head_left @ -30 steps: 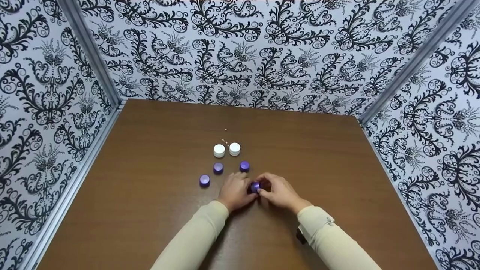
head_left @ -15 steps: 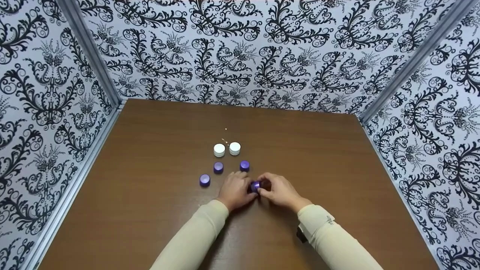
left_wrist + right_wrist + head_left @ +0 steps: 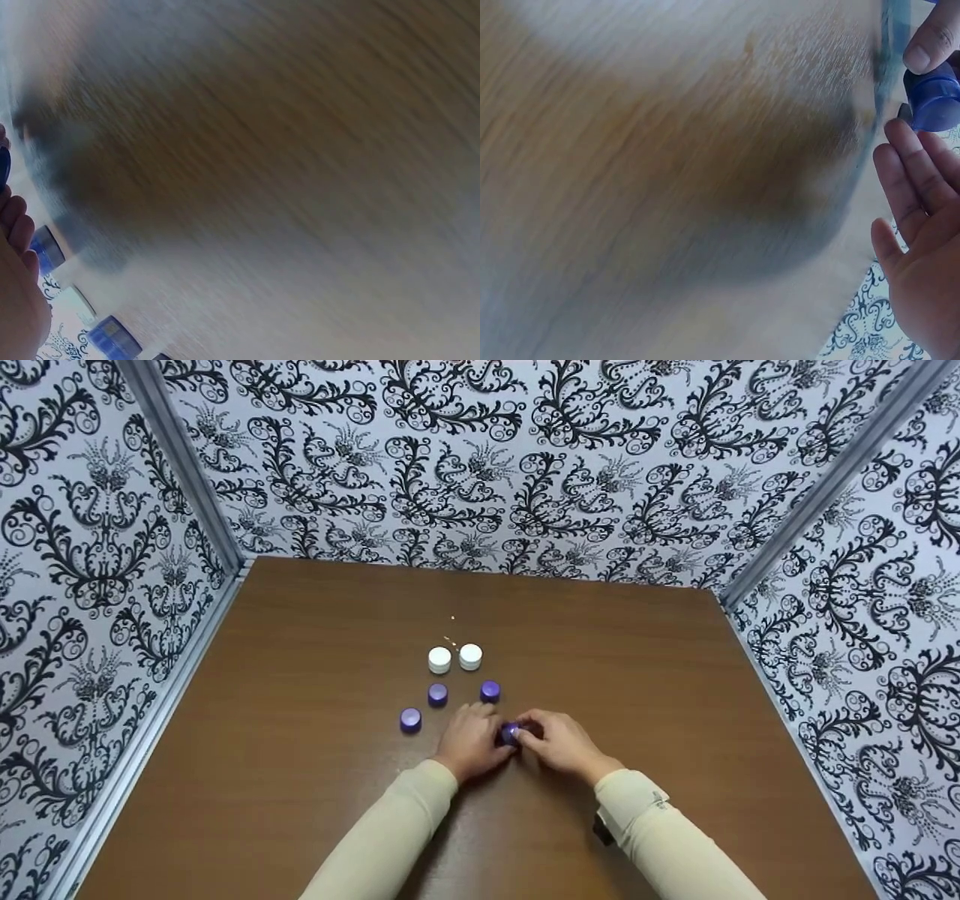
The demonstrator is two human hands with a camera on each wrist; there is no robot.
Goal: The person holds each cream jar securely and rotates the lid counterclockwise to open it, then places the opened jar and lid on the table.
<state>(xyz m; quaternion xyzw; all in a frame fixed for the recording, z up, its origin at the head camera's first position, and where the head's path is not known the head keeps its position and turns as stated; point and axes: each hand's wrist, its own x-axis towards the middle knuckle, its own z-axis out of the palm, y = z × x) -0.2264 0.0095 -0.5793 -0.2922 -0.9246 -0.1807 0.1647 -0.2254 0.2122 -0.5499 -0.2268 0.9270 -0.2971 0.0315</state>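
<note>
In the head view, a small purple jar (image 3: 511, 733) stands between the two hands on the table. My left hand (image 3: 471, 741) holds it from the left, palm down, thumb on the near side. From the right, my right hand (image 3: 559, 744) pinches the same jar with thumb and fingers. The right wrist view shows the purple jar (image 3: 936, 101) close up with a thumb against it; which hand's thumb this is, I cannot tell. Just beyond the left fingertips stands another purple jar (image 3: 490, 691). Much of the held jar is hidden behind fingers.
Two more purple jars, one (image 3: 437, 694) and another (image 3: 410, 720), stand left of the hands. Behind them are two white jars, the left (image 3: 439, 660) and the right (image 3: 470, 657). Tiny pale specks lie near these. Patterned walls (image 3: 480, 472) border the brown table (image 3: 315, 810).
The right thumb has shifted slightly left, onto the held purple jar. The left hand and the standing jars look unmoved.
</note>
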